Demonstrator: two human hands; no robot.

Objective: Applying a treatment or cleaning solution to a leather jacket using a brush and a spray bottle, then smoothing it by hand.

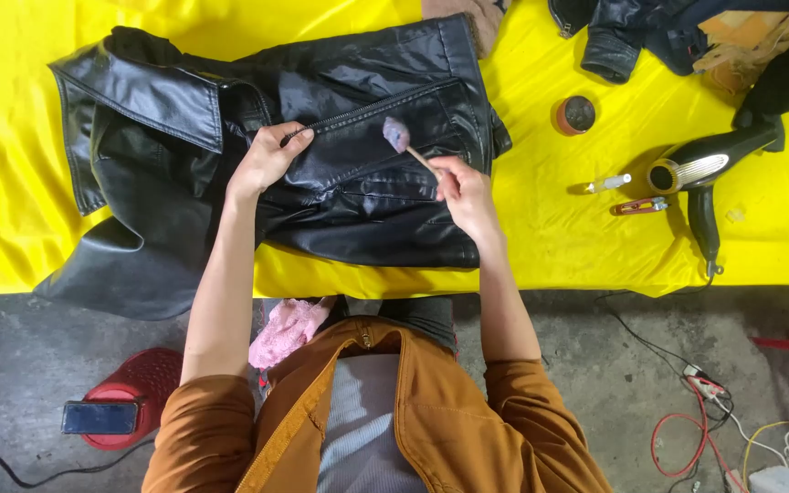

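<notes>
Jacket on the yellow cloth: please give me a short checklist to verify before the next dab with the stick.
1. Jacket lies flat on the yellow cloth: ok.
2. Left hand presses the jacket beside the zipper: ok.
3. Right hand grips the stick: ok.
4. Pad at the stick's tip touches the leather: cannot tell.
5. Open tin near the right hand: ok.
6. Hair dryer away from the jacket: ok.

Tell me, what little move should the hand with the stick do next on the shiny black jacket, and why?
Probably lower the grey sponge-tipped wooden stick onto the black leather jacket just below the zipper. The right hand holds the tip just above that panel, while the left hand presses the leather flat beside it, so the spot looks ready for dabbing.
</notes>
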